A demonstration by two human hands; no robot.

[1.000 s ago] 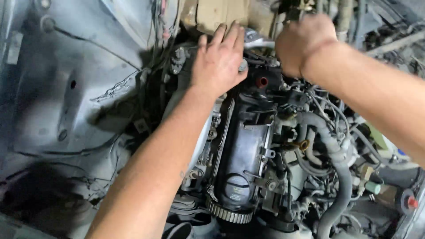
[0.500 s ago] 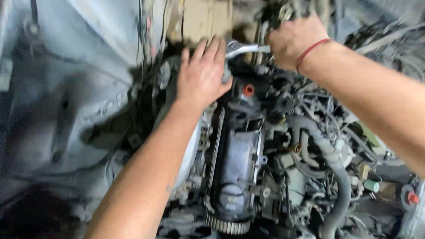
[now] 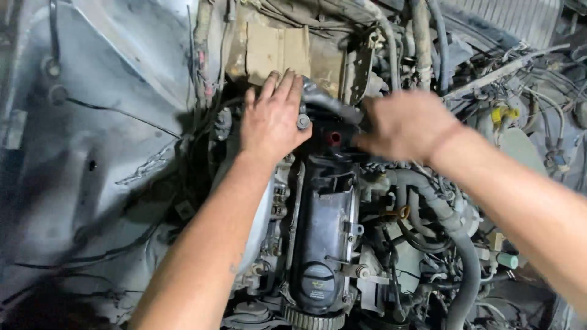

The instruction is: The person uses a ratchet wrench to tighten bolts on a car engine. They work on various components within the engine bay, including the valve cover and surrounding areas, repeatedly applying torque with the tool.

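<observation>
Engine bay, viewed from above. The black engine cover [image 3: 323, 235] runs lengthwise toward the viewer, directly below both hands; a grey hose [image 3: 455, 244] curves along its right side, and the bare inner wing panel [image 3: 104, 140] lies well to the left.

Left hand [image 3: 272, 119]: fingers spread flat, palm pressed on the engine's top end, gripping nothing. A dark tube [image 3: 327, 101] starts just right of its fingertips, long axis slanting down and right toward the right hand.

Right hand [image 3: 406, 125]: blurred; it appears curled about the tube's lower end, but the grip cannot be confirmed. It is the nearer hand to that end.

A red cap [image 3: 333, 138] sits between the hands, just below the tube. Open room lies only leftward; hoses and wiring crowd the right.
</observation>
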